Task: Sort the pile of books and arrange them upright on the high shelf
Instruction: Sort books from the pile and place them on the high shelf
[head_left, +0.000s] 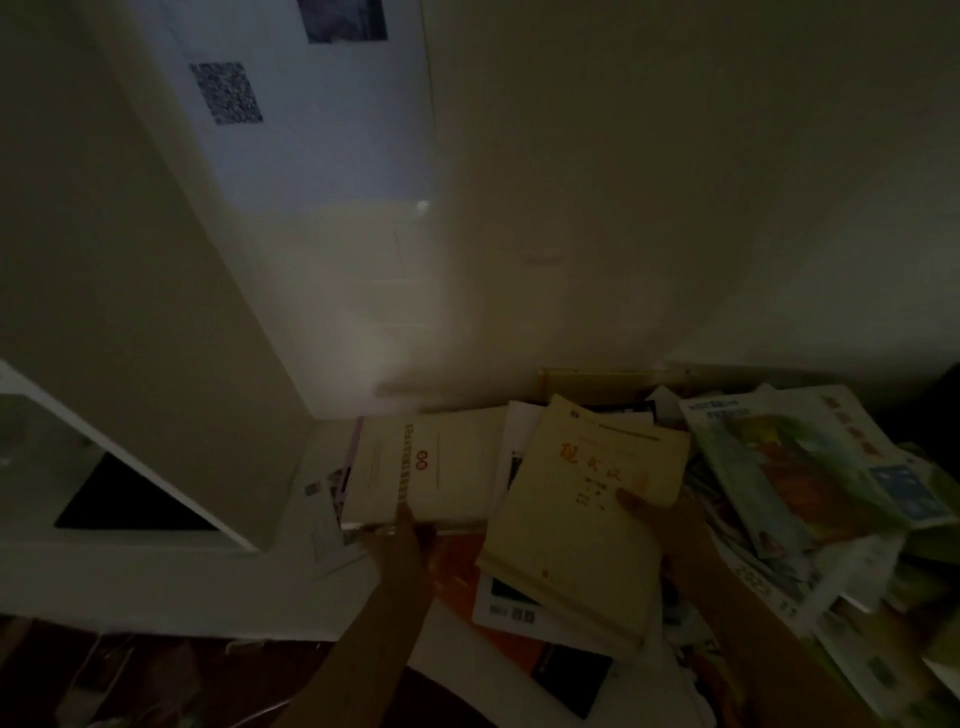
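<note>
Sorting step, dim light. Left hand (402, 532) grips near edge of cream book (423, 465) lying flat in pile (597, 519). Right hand (660, 519) closed on yellow book (582, 519), thumb on cover, tilted above pile. High shelf not visible. Next: lift both, stand upright on shelf.

Dim book pile (810, 499), left hand (402, 540) and right hand (660, 525) each on a yellowish book.
</note>
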